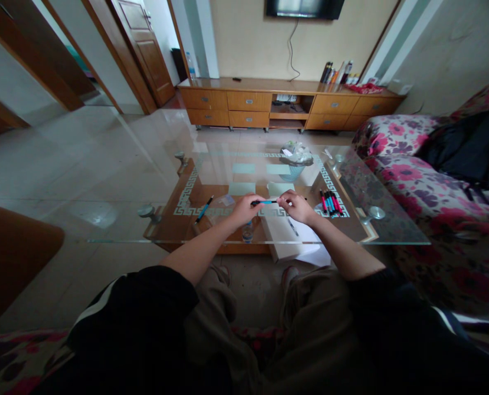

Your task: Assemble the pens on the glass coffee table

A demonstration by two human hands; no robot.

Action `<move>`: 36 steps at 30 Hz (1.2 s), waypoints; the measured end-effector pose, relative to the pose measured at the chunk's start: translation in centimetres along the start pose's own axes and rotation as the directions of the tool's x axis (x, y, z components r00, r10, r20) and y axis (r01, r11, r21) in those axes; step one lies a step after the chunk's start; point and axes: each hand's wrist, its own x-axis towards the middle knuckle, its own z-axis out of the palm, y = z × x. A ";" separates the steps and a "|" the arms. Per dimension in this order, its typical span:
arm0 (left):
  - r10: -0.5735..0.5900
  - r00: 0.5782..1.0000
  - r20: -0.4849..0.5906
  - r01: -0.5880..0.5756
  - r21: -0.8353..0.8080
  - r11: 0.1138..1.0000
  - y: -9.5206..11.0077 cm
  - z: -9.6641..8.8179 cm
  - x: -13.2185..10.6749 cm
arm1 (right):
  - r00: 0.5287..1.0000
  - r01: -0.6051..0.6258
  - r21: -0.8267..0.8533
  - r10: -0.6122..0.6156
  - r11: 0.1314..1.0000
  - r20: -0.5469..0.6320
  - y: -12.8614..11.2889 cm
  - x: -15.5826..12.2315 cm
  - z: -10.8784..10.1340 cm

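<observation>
A blue and black pen (268, 202) lies level between my two hands, above the glass table. My left hand (246, 209) is closed on its black end. At the other end, the fingers of my right hand (296, 206) pinch the pen's tip; what exactly they cover there is hidden. Another blue and black pen (204, 209) rests slantwise on the glass to the left. To the right of my right hand lies a group of several pink, blue and black pens (331, 203), side by side.
The glass table (376, 226) has a lower wooden shelf holding a white box (283, 241), papers and a small bottle (247, 232). Behind it stands a waste basket (294, 170). A floral sofa (404, 173) is at the right, a wooden cabinet (248, 102) at the back.
</observation>
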 end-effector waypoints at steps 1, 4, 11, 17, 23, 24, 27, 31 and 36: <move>0.000 1.000 0.001 0.000 0.001 1.000 0.0 0.0 0.0 | 1.000 0.009 -0.003 -0.009 1.000 0.005 0.0 0.0 0.0; 0.003 1.000 0.000 -0.003 0.001 1.000 0.1 -0.1 0.0 | 1.000 -0.014 0.039 0.014 0.999 -0.004 -0.1 0.0 0.0; -0.001 1.000 0.019 0.001 0.020 1.000 0.0 0.0 0.1 | 0.998 0.059 -0.014 -0.058 0.998 0.030 -0.1 0.0 -0.2; 0.008 0.999 0.031 -0.009 0.013 1.000 -0.2 0.0 0.3 | 0.995 0.086 -0.013 -0.086 0.996 0.043 -0.2 0.2 -0.1; 0.020 0.999 0.032 -0.018 -0.049 0.999 -0.8 0.1 0.1 | 0.998 0.059 0.009 -0.058 0.998 -0.018 0.1 0.0 -0.1; 0.020 0.999 0.036 -0.017 -0.064 0.998 -0.9 0.2 0.0 | 0.998 0.052 0.015 -0.051 0.999 -0.034 0.1 0.0 -0.1; 0.038 0.997 0.060 -0.033 -0.074 0.997 -0.9 0.4 0.0 | 0.995 0.071 0.031 -0.069 0.997 -0.066 0.1 0.0 0.0; 0.079 0.992 0.098 -0.077 -0.024 0.997 -0.5 0.5 0.1 | 0.992 0.098 0.044 -0.094 0.994 -0.079 0.0 0.1 0.2; 0.081 0.995 0.065 -0.082 0.010 0.997 0.0 0.3 0.0 | 0.955 -0.004 0.003 0.005 1.000 -0.296 1.2 0.6 -0.8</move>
